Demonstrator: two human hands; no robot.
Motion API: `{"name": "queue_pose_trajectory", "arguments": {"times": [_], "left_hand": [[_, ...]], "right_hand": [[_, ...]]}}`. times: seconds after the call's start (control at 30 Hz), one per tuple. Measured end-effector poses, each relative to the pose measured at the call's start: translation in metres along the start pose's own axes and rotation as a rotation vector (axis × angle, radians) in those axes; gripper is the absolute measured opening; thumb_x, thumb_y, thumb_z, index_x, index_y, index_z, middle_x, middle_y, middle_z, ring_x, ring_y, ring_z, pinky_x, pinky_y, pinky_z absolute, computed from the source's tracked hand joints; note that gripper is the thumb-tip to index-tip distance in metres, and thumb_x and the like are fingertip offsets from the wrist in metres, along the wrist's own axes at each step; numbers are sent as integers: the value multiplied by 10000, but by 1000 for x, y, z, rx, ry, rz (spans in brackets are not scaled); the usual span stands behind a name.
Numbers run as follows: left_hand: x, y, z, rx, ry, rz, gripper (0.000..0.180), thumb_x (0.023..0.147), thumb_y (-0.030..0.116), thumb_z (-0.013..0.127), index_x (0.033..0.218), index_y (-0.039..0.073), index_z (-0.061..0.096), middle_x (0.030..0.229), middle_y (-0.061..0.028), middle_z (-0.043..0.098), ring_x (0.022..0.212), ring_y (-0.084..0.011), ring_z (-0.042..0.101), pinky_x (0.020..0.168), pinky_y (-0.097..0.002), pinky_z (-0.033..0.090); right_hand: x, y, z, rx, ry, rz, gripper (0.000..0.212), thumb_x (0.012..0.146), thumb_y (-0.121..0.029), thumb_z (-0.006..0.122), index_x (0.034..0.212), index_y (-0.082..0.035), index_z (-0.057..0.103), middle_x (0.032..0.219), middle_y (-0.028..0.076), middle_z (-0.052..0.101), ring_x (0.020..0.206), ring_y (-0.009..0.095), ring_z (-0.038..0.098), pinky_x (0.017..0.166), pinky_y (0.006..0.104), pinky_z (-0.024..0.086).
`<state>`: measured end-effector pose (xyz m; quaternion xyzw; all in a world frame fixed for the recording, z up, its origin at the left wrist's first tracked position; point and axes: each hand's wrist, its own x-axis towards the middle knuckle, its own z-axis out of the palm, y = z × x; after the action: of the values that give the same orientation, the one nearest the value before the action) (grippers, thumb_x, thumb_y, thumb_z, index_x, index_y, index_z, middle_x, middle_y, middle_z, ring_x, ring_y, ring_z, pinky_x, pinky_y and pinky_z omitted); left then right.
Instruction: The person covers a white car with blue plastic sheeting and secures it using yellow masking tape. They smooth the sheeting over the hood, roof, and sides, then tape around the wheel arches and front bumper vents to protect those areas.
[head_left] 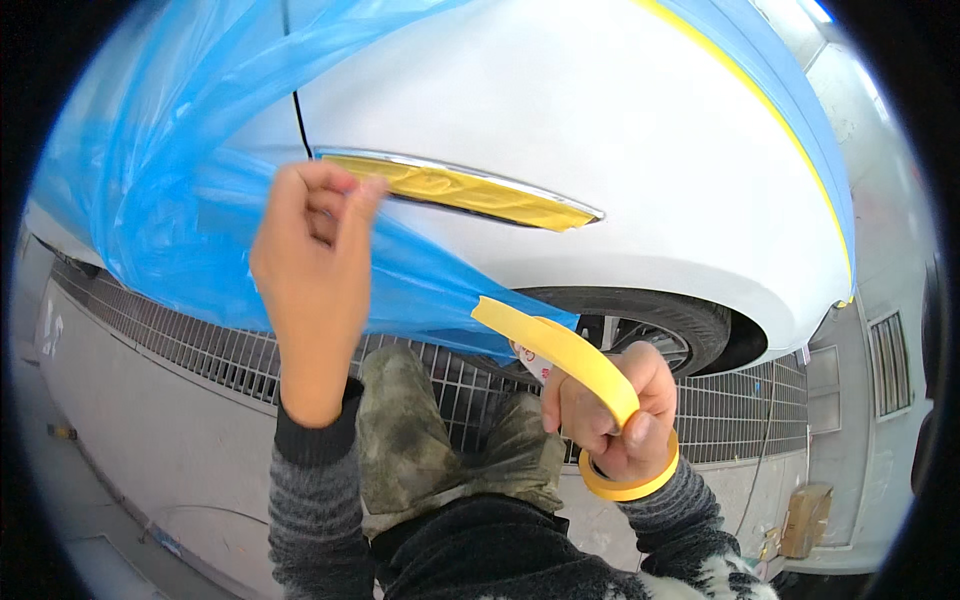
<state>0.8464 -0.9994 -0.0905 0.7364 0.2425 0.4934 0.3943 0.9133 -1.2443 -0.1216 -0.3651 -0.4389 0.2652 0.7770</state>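
My left hand is raised in front of the car's side, thumb and fingertips drawn together, slightly blurred. Whether anything is pinched there I cannot make out. Just behind those fingertips, yellow masking tape covers a long narrow trim piece with a chrome edge on the white body panel. Lower and to the right, my right hand is closed on a roll of yellow masking tape, with its loose end pointing up and left. A second yellow tape roll circles my right wrist like a bracelet.
Blue plastic masking film drapes over the car's left part and reaches toward the wheel. More blue film edged with yellow tape lies at upper right. Metal floor grating runs beneath. A cardboard box stands at lower right.
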Motion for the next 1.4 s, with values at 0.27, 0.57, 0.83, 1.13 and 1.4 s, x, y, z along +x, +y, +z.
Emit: {"name": "queue_pose_trajectory", "arguments": {"times": [0.27, 0.57, 0.83, 1.13, 1.4], "left_hand": [[-28, 29, -22, -650, -879, -526, 178, 1014, 224, 692, 999, 47, 678, 740, 5, 632, 569, -49, 576, 443, -150, 393], [33, 1, -32, 3, -50, 38, 169, 985, 193, 725, 977, 25, 709, 814, 8, 648, 712, -66, 521, 653, -232, 423], [35, -8, -18, 376, 7, 156, 284, 1023, 247, 646, 903, -10, 647, 741, -57, 584, 641, -133, 480, 589, -305, 404], [42, -10, -28, 284, -86, 24, 327, 1016, 300, 674, 914, -10, 664, 749, -29, 603, 653, -107, 477, 591, -284, 405], [46, -4, -42, 283, -82, -147, 249, 997, 248, 693, 1003, -1, 682, 794, -40, 644, 668, -111, 560, 625, -270, 459]], "right_hand": [[24, -1, -24, -113, -253, -149, 210, 981, -244, 614, 956, -43, 560, 791, 77, 646, 664, 196, 546, 691, 385, 497], [29, -63, -82, 282, 7, 71, 437, 1084, -440, 422, 755, -158, 478, 486, -45, 452, 387, 123, 441, 544, 340, 513], [19, -40, -95, 375, 223, -19, 258, 1102, -272, 385, 893, -141, 460, 499, -32, 415, 392, 125, 356, 645, 335, 461], [19, -37, -95, 294, 244, -44, 281, 1104, -282, 381, 878, -142, 469, 495, -32, 414, 391, 114, 352, 613, 313, 463], [17, -38, -91, 299, 261, -61, 250, 1116, -271, 375, 916, -143, 453, 489, -40, 402, 391, 103, 350, 633, 308, 463]]}}
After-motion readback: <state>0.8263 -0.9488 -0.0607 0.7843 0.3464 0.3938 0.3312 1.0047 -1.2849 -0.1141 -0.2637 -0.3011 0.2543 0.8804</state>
